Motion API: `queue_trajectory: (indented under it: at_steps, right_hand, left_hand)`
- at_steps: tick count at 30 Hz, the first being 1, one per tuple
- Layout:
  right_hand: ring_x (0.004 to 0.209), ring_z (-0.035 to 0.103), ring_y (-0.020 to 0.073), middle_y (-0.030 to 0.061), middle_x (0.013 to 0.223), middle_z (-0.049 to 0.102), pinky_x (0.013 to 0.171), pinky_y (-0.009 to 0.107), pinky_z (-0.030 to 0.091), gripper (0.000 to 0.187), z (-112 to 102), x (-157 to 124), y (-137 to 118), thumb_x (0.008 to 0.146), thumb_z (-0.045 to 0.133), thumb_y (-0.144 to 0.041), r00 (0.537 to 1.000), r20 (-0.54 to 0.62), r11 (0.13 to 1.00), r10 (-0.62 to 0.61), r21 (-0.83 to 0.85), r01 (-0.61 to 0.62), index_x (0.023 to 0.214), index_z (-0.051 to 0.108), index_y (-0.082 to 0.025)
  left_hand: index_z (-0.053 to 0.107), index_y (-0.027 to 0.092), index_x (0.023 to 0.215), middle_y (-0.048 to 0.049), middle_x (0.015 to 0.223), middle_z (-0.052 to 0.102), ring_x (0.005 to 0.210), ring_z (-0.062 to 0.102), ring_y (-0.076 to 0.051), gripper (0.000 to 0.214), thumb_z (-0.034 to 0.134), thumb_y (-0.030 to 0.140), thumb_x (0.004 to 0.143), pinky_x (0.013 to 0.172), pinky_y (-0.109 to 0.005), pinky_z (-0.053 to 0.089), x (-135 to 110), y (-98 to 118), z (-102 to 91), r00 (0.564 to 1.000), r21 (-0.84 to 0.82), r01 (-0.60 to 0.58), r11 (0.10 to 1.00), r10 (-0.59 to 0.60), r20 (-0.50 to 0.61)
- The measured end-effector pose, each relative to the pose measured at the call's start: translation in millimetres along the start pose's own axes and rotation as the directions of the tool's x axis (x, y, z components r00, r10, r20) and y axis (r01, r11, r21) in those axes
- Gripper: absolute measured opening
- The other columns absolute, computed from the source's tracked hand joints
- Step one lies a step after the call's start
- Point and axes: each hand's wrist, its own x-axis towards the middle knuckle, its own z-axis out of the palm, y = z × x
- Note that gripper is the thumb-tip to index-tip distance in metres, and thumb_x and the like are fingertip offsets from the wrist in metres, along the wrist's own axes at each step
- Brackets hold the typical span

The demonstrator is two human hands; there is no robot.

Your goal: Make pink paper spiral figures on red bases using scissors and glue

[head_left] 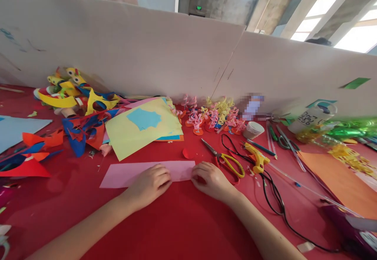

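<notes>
A long pink paper strip (129,172) lies flat on the red table (176,220) in front of me. My left hand (150,183) rests on the strip's right half, fingers curled and pressing down on the paper. My right hand (210,179) is at the strip's right end, fingers bent and pinching or pressing that edge. Both hands touch the same strip, about a hand's width apart. Just right of my right hand lie yellow-handled scissors (226,160).
A yellow glue gun (257,158) with a black cord (277,201) lies to the right, by an orange sheet (338,177). A yellow sheet stack (141,128), paper scraps (79,130), small paper curls (213,114) and a white partition (147,48) sit behind.
</notes>
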Motion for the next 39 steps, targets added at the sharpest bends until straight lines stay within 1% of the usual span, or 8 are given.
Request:
queue_trajectory:
  at_steps: [4, 7, 12, 17, 21, 25, 31, 39]
  right_hand:
    - [0.077, 0.057, 0.0177, 0.0040, 0.083, 0.066, 0.072, 0.030, 0.045, 0.004, -2, -1, -2, 0.078, 0.063, -0.019, 1.000, 0.026, 0.999, 0.011, -0.040, -0.010, 0.080, 0.059, -0.019]
    - [0.077, 0.058, 0.0178, 0.0039, 0.082, 0.067, 0.071, 0.030, 0.044, 0.007, -1, -1, -1, 0.082, 0.063, -0.025, 1.000, 0.030, 0.999, -0.007, -0.043, 0.008, 0.079, 0.060, -0.019]
    - [0.076, 0.058, 0.0171, 0.0035, 0.082, 0.068, 0.072, 0.031, 0.045, 0.006, 1, -1, 1, 0.083, 0.060, -0.018, 0.999, -0.024, 0.999, 0.027, 0.040, -0.026, 0.078, 0.063, -0.019]
    - [0.072, 0.055, 0.0175, 0.0041, 0.075, 0.062, 0.067, 0.030, 0.046, 0.008, 1, 0, -2, 0.077, 0.065, -0.016, 0.977, -0.025, 0.972, 0.213, 0.108, -0.209, 0.069, 0.064, -0.019]
    - [0.071, 0.053, 0.0184, 0.0036, 0.071, 0.059, 0.065, 0.031, 0.047, 0.010, 3, 1, -8, 0.075, 0.066, -0.016, 0.925, -0.015, 0.920, 0.380, 0.103, -0.377, 0.065, 0.064, -0.019]
    - [0.071, 0.054, 0.0187, 0.0034, 0.069, 0.059, 0.066, 0.032, 0.047, 0.014, 4, 1, -14, 0.074, 0.065, -0.016, 0.894, -0.016, 0.892, 0.449, 0.077, -0.446, 0.061, 0.061, -0.019]
    - [0.067, 0.055, 0.0187, 0.0029, 0.066, 0.058, 0.063, 0.032, 0.047, 0.015, 7, 0, -12, 0.072, 0.065, -0.015, 0.887, -0.046, 0.888, 0.460, 0.058, -0.457, 0.060, 0.057, -0.019]
    - [0.065, 0.054, 0.0194, 0.0035, 0.067, 0.056, 0.062, 0.032, 0.045, 0.018, 9, -2, -10, 0.075, 0.061, -0.019, 0.919, -0.060, 0.918, 0.390, -0.061, -0.393, 0.062, 0.048, -0.020]
  left_hand:
    - [0.061, 0.014, 0.082, -0.0068, 0.080, 0.064, 0.079, 0.059, -0.020, 0.025, 0.039, 0.018, 0.093, 0.071, -0.036, 0.051, -1, 2, 6.9, 0.998, 0.116, 0.003, 0.993, 0.004, -0.063]
    - [0.060, 0.015, 0.083, -0.0061, 0.077, 0.064, 0.077, 0.059, -0.020, 0.026, 0.037, 0.019, 0.094, 0.071, -0.037, 0.051, -3, 1, 11.4, 0.995, 0.148, 0.013, 0.989, 0.002, -0.101]
    - [0.059, 0.017, 0.091, -0.0054, 0.081, 0.065, 0.078, 0.060, -0.020, 0.013, 0.051, 0.027, 0.089, 0.070, -0.035, 0.052, -7, -6, 12.5, 0.986, 0.012, 0.041, 0.999, -0.038, -0.160]
    - [0.060, 0.019, 0.094, -0.0040, 0.079, 0.067, 0.074, 0.062, -0.017, 0.013, 0.051, 0.027, 0.089, 0.064, -0.028, 0.052, -9, -12, 9.9, 0.966, -0.122, 0.127, 0.984, -0.150, -0.209]
    - [0.060, 0.017, 0.095, -0.0053, 0.078, 0.068, 0.074, 0.062, -0.019, 0.015, 0.050, 0.028, 0.090, 0.063, -0.030, 0.051, -9, -13, 8.5, 0.971, -0.039, 0.147, 0.988, -0.151, -0.183]
    - [0.060, 0.014, 0.094, -0.0070, 0.079, 0.068, 0.074, 0.061, -0.021, 0.019, 0.048, 0.029, 0.091, 0.063, -0.034, 0.050, -8, -11, 9.1, 0.980, 0.103, 0.127, 0.987, -0.109, -0.168]
    - [0.062, 0.016, 0.093, -0.0062, 0.077, 0.066, 0.072, 0.058, -0.020, 0.026, 0.038, 0.025, 0.095, 0.062, -0.032, 0.047, -8, -8, 12.3, 0.992, 0.284, 0.076, 0.956, -0.044, -0.116]
    - [0.062, 0.020, 0.103, -0.0035, 0.073, 0.058, 0.070, 0.050, -0.018, 0.026, 0.039, 0.016, 0.093, 0.058, -0.027, 0.041, -8, -14, 13.3, 0.998, 0.244, -0.027, 0.969, 0.039, -0.044]
